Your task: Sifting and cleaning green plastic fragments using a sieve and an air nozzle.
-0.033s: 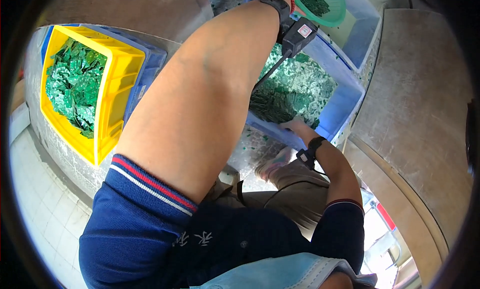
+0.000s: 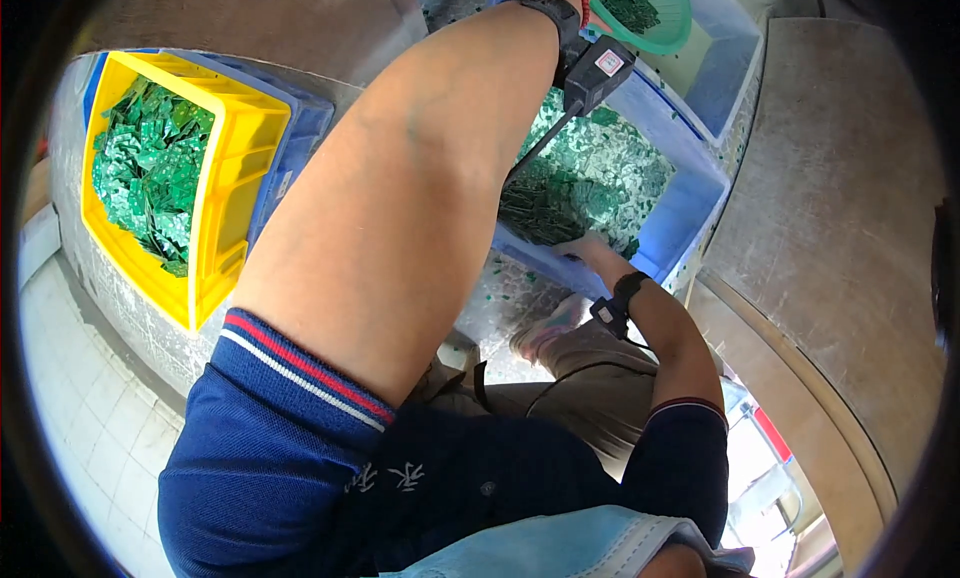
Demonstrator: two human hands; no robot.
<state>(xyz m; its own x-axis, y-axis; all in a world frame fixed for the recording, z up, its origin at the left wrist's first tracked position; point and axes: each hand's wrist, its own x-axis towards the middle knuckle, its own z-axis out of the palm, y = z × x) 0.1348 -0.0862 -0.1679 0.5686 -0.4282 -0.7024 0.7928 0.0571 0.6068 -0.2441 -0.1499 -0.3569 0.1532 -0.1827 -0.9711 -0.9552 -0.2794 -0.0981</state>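
My left arm crosses the view from the lower left. My left hand [image 2: 592, 0] is at the top edge, largely cut off, closed at the side of a round green plastic basket [image 2: 680, 28] that holds dark green flakes. Below it is a blue bin [image 2: 690, 213] with shiny green flakes [image 2: 610, 168] and a heap of thin dark green strips [image 2: 540, 213]. At this bin's near wall is my right hand [image 2: 592, 250], over the rim beside the strips. Its fingers are partly hidden, so whether it grips anything does not show.
A yellow crate [image 2: 235, 168] full of green flakes stands on the left, with a blue crate [image 2: 305, 128] against it. Behind the basket is another blue bin [image 2: 728, 73]. Brown boards [image 2: 830, 198] lie on the right. Cabled black devices [image 2: 598, 73] sit at my wrists.
My right hand and wrist have shifted very slightly to the left along the bin's near rim. My left arm and the containers look the same.
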